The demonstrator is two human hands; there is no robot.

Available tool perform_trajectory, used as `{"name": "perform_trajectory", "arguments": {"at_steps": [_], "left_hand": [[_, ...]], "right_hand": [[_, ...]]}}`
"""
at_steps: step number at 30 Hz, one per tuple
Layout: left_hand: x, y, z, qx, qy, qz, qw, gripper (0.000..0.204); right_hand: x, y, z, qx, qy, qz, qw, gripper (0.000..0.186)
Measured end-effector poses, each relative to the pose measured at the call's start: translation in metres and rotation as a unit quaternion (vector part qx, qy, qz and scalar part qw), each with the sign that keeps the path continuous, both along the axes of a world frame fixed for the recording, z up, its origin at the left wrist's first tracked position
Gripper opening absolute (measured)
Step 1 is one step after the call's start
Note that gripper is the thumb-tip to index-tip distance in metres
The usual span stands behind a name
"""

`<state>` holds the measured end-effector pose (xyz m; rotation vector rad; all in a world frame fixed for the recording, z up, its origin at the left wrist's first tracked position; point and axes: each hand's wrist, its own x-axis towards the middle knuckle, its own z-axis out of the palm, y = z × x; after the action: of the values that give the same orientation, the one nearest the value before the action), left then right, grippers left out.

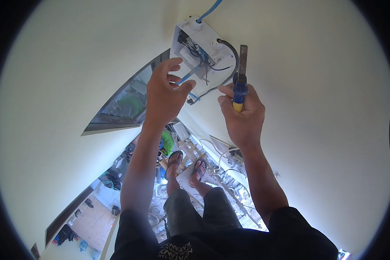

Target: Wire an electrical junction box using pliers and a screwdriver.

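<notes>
My left hand point(165, 93) is raised with its fingers curved and apart from the thumb. A blue cable point(189, 75) runs from the box past the gap between them, and I see no grip on it. In my right hand point(244, 115) is a hand tool with a blue and yellow handle point(238, 96) and a long, narrow, worn metal end point(243, 60) pointing up. Its exact kind is not clear from this angle. Ahead of both hands, a white wall box point(203, 32) stands open, with black, blue and grey wires point(195, 48) inside.
Another blue cable point(210, 9) enters the box top, and a black cable point(235, 51) loops from its right side. A dark-framed glass pane point(125, 102) is on the left. My sandalled feet stand on a board point(184, 177) above cluttered ground with hoses and debris.
</notes>
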<state>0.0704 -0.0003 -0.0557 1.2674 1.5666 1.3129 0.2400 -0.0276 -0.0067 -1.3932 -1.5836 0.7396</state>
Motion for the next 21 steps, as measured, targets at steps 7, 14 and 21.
{"name": "perform_trajectory", "arguments": {"at_steps": [7,14,21], "left_hand": [[0.02,0.004,-0.02,-0.054,-0.154,-0.054,0.985,0.042],[0.036,0.014,-0.022,-0.057,-0.244,-0.055,0.966,0.022],[0.037,0.014,-0.005,-0.072,-0.306,-0.072,0.947,0.017]], "right_hand": [[0.014,-0.022,-0.032,-0.089,0.035,-0.091,0.991,0.015],[0.013,-0.007,-0.048,-0.035,0.042,-0.088,0.995,0.021],[0.005,0.013,-0.047,0.049,0.023,-0.066,0.996,0.019]]}}
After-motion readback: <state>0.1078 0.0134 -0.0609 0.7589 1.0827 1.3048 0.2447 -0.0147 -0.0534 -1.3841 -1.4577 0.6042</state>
